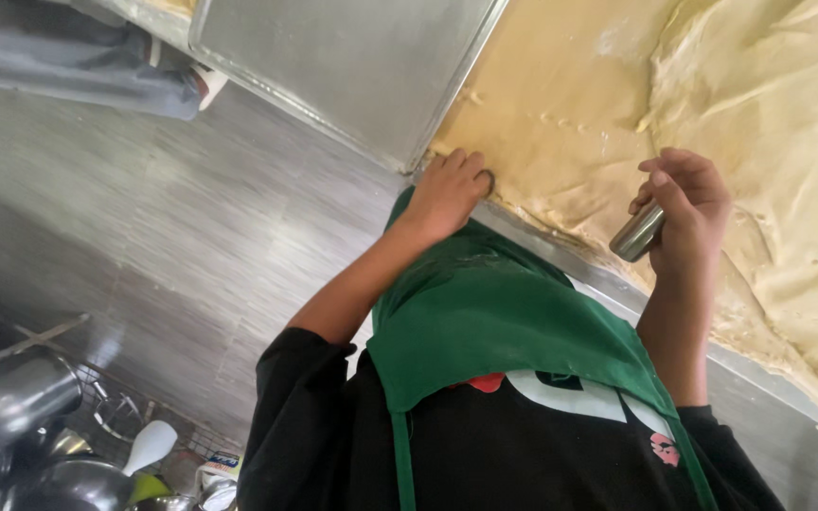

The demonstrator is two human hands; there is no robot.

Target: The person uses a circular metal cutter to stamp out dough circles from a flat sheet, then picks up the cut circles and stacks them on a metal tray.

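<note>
The view is turned upside down, so the person's body fills the bottom and the steel table [560, 248] runs slantwise across the top right. A wide sheet of pale yellow dough [712, 104] lies spread over the table, soft and rumpled, folded into creases toward the far right and thinner and smoother near the table's near edge.

The left hand [449, 194] rests at that near edge, right where the dough ends, fingers curled in with the knuckles against the dough's border. A small dark ring-shaped thing [486, 180] sits at the fingertips; I cannot tell what it is, nor whether the grip is closed on it.

The right hand [688, 203] is held just above the dough, further along the same edge, its grip wrapped around a short, smooth metal cylinder [637, 232] with a dull shine, one end sticking out below the palm.

The person wears a green apron [494, 322] of glossy cloth over a black long-sleeved top [314, 426] with a white and red print. A flat steel panel [333, 57] stands beside the dough at the table's corner. Grey streaked floor [144, 208] spreads to the left, and shiny round metal pots [21, 397] crowd the lower left corner with a white ladle [149, 445].
</note>
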